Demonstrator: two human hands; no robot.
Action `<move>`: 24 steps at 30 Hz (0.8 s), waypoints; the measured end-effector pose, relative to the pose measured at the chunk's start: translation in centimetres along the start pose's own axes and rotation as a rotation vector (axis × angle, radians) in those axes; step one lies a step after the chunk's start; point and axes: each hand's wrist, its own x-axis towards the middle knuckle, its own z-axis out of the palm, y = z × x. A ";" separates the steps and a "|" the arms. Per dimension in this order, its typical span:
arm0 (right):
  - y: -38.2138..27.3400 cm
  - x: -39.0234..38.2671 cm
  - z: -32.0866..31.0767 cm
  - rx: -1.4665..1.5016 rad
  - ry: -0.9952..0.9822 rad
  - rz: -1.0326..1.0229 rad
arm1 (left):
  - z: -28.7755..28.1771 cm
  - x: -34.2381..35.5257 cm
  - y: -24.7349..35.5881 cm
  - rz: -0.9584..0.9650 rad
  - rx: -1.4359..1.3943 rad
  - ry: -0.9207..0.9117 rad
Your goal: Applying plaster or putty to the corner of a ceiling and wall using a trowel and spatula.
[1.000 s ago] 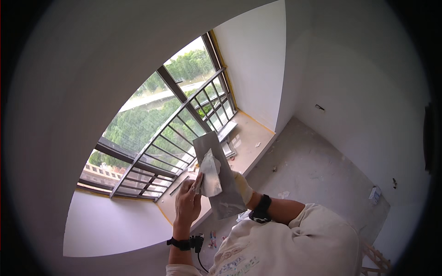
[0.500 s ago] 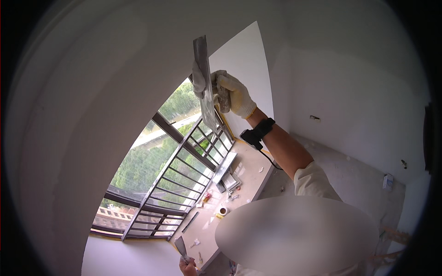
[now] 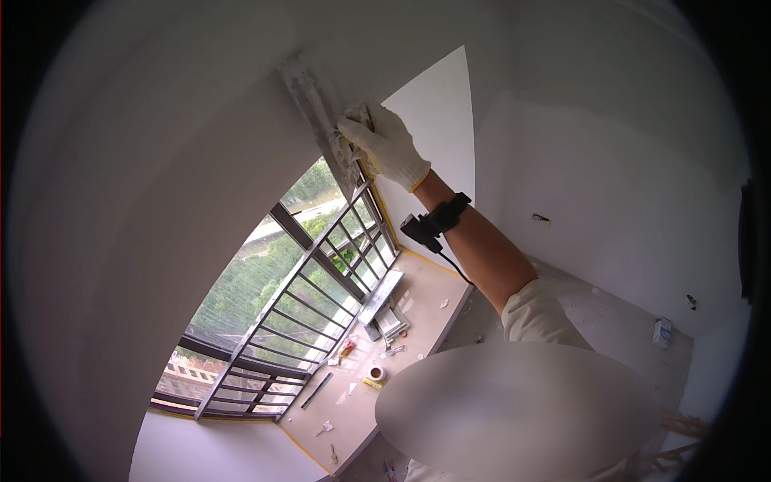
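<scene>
While the person's arm reaches up toward the upper centre of the frame, the gloved right hand [image 3: 384,145] is closed around the handle of a wide plastering trowel [image 3: 317,112]. Blade lies flat against the white wall [image 3: 161,161] above the window [image 3: 281,305], smeared with pale plaster. A black wrist strap [image 3: 434,221] with a cable sits on the forearm. Left hand not in view. Lower centre: a window sill [image 3: 418,313] carrying a tape roll [image 3: 376,373], scattered small tools and a long metal tray [image 3: 381,296]. A small box [image 3: 662,331] lies on the floor at right.
</scene>
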 end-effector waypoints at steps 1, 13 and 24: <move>-0.9 -1.4 2.0 -0.081 0.025 -0.146 | -0.1 -0.3 0.6 0.003 0.011 -0.007; -8.4 -17.6 12.6 0.978 -0.522 0.311 | 3.5 -4.5 9.9 0.220 -0.242 -0.358; -0.7 -26.0 3.4 0.380 -0.969 0.483 | 10.3 -4.1 17.9 0.398 -0.504 -1.122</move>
